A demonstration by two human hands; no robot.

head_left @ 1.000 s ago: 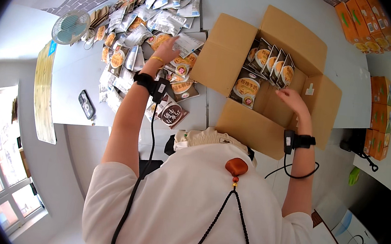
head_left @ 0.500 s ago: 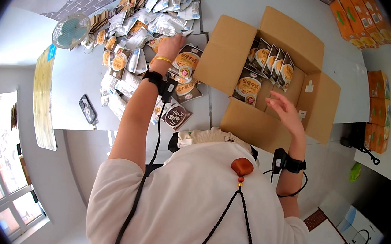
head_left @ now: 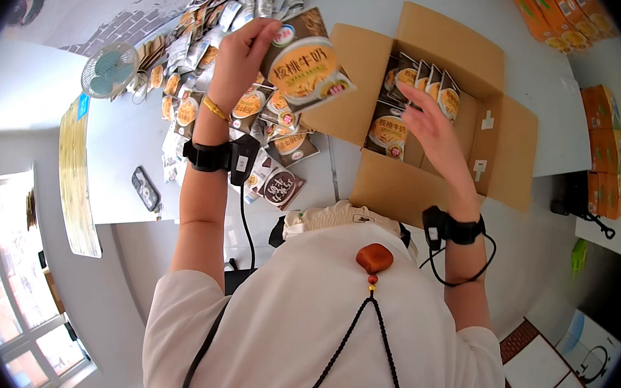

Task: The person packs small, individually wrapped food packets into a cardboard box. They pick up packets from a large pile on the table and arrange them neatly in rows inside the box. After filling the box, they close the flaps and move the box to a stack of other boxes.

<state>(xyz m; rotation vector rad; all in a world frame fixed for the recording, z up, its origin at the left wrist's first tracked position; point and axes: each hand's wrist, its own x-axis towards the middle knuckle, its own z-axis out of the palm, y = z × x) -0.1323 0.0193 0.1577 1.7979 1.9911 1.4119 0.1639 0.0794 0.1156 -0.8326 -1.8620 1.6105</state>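
A brown food packet (head_left: pixel 306 65) with an orange bowl picture is raised above the table. My left hand (head_left: pixel 240 58) pinches its upper left corner. My right hand (head_left: pixel 436 135) is held over the open cardboard box (head_left: pixel 468 146), fingers stretched out and nothing in them. Inside the box, several similar packets (head_left: pixel 429 86) stand in a slanted row at the far side. Another packet (head_left: pixel 389 132) lies face up at the box's near left. Below and behind my left hand spreads a heap of loose packets (head_left: pixel 261 2), silver backs and brown fronts mixed.
Left of the heap stands a small fan (head_left: pixel 110 70); a phone (head_left: pixel 146 189) lies nearer on the white table (head_left: pixel 116 153). Orange cartons (head_left: pixel 600 117) are stacked at the right, with more orange boxes (head_left: pixel 563 20) farther back. The box's flaps stick outward.
My left hand has lifted a packet from the heap and brought it up, its front now showing. My right hand has moved slightly up and left over the box.
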